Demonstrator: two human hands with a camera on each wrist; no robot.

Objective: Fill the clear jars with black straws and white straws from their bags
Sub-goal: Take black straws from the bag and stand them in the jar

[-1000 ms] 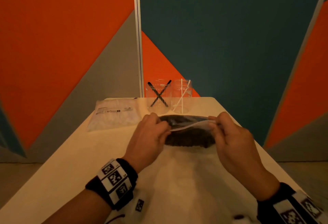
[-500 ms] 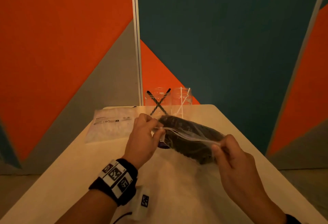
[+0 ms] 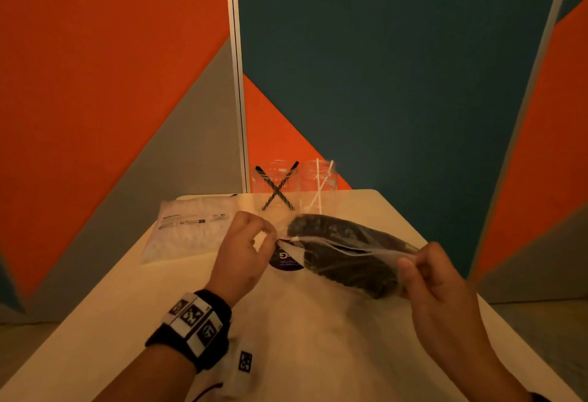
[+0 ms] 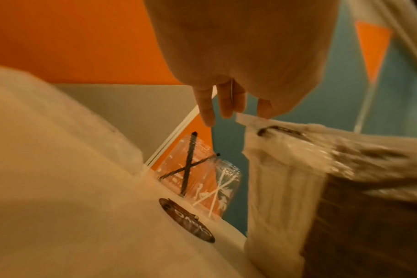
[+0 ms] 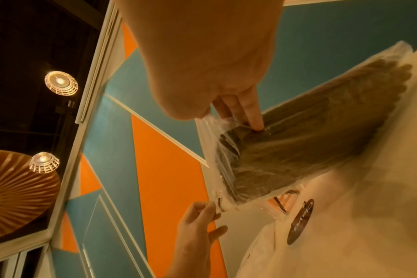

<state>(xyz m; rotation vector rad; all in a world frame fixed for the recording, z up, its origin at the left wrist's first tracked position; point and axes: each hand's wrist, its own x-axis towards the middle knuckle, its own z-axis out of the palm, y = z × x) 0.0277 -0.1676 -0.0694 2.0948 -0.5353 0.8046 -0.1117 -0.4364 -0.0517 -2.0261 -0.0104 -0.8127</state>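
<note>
— Pinching the zip-top bag of black straws [image 3: 343, 255] at both ends: left hand [image 3: 243, 252] on one corner, right hand [image 3: 436, 277] on the other, held above the table [image 3: 111, 322]. Barely begun?

— Barely. Only two black straws crossed in the left clear jar [image 3: 276, 186], two white in the right jar [image 3: 319, 186]. Bag of white straws [image 3: 191, 230] lying flat, untouched. Round dark sticker [image 3: 284, 262] lettered, unreadable.

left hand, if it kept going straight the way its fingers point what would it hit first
Probably the jar with the black straws. In the left wrist view the left hand pinches the bag's corner, its free fingers aiming toward that jar. Nothing shows between them, though depth is unclear.
</note>
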